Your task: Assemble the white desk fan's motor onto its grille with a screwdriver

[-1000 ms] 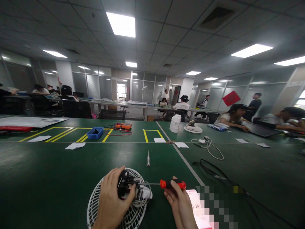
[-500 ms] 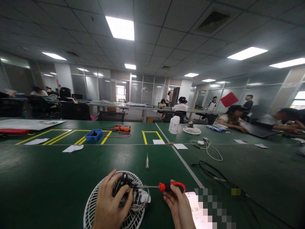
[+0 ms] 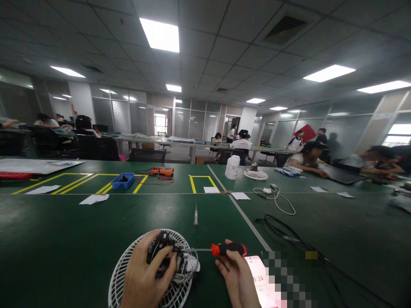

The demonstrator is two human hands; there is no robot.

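Observation:
A white fan grille (image 3: 117, 273) lies near the front edge of the green table, with a dark fan motor (image 3: 154, 247) and bundled wires on top. My left hand (image 3: 147, 269) is closed around the motor, thumb and fingers at its right side. In my right hand (image 3: 236, 271) is a red-and-black screwdriver (image 3: 228, 249), held level by its handle. Its shaft points left, and the tip meets a small black part beside my left fingertips; the exact contact is hidden. A lit phone (image 3: 259, 280) lies beside my right wrist.
Beyond the fan lies a small clear-handled screwdriver (image 3: 195, 217). Farther back are a blue bin (image 3: 123, 181), an orange multimeter (image 3: 162, 171), white stacked containers (image 3: 232, 167) and another fan assembly (image 3: 256, 173). Cables (image 3: 289, 237) run along the right. Several people sit at tables.
The view has shifted slightly, moving the scene a little left. The screwdriver handle appears turned in my right hand, whose fingers have shifted on it. My left hand keeps its hold.

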